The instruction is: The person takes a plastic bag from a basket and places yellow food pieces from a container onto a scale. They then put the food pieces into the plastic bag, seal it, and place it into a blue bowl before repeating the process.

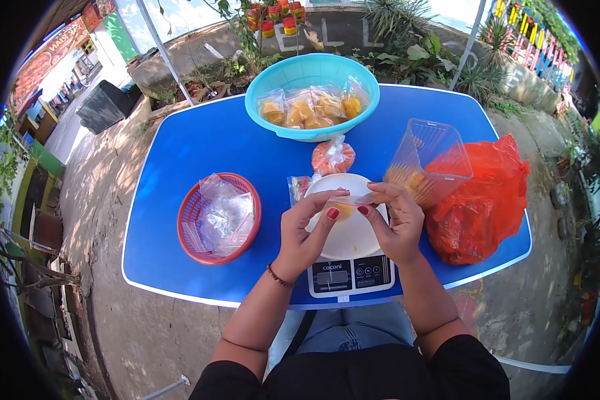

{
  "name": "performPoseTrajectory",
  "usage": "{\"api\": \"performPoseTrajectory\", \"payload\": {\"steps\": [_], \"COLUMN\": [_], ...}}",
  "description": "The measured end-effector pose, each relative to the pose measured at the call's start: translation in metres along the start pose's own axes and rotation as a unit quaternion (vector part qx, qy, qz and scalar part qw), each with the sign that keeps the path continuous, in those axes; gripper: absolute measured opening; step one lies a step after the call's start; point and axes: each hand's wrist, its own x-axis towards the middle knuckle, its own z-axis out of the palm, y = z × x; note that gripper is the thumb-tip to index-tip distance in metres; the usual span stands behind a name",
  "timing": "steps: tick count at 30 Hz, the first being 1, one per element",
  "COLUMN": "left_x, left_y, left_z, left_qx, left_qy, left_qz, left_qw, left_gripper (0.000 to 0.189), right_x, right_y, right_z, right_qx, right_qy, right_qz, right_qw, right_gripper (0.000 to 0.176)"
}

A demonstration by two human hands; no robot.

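Between my hands, above the white plate of a kitchen scale point(351, 243), is a small clear zip bag point(345, 208) with something yellow inside. My left hand point(308, 223) pinches the bag's top edge between thumb and fingers. On the other side, my right hand point(397, 223) grips the same edge with thumb and forefinger. The scale's body carries a dark display and round buttons; its reading is not legible. Right behind my right hand, a tilted clear plastic container point(433, 150) holds some yellow pieces near its lower end.
A turquoise basin point(263, 87) at the back holds several filled bags. The red basket point(252, 233) on the left contains clear empty bags. An orange-filled bag point(333, 157) lies behind the scale. On the right sits a red plastic bag point(477, 213). All stand on a blue table point(180, 147).
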Motion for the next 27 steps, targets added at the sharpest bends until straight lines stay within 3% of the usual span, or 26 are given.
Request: {"api": "performPoseTrajectory", "payload": {"steps": [1,6,9,12,27], "left_x": [0.003,-0.001,0.001,0.006,0.004], "left_y": [-0.002,0.004,0.012,0.012,0.016], "left_z": [-0.001,-0.001,-0.002,0.001,0.008], "left_qx": [0.022,0.082,0.09,0.092,0.194], "left_qy": [0.019,0.045,0.031,0.024,0.027], "left_qz": [0.043,0.007,0.032,0.065,0.159], "left_qw": [0.999,0.996,0.995,0.993,0.968], "left_gripper": [0.021,0.013,0.013,0.013,0.016], "right_x": [-0.001,0.002,0.013,0.011,0.006], "right_y": [0.001,-0.004,-0.01,-0.01,-0.009], "right_z": [0.0,0.002,-0.006,-0.004,0.003], "right_qx": [-0.009,-0.014,-0.128,-0.158,-0.185], "right_qy": [-0.003,0.018,-0.062,-0.031,-0.056], "right_qz": [-0.01,-0.022,-0.109,-0.118,-0.19], "right_qw": [1.0,0.999,0.984,0.98,0.963], "right_gripper": [0.033,0.025,0.016,0.009,0.012]}}
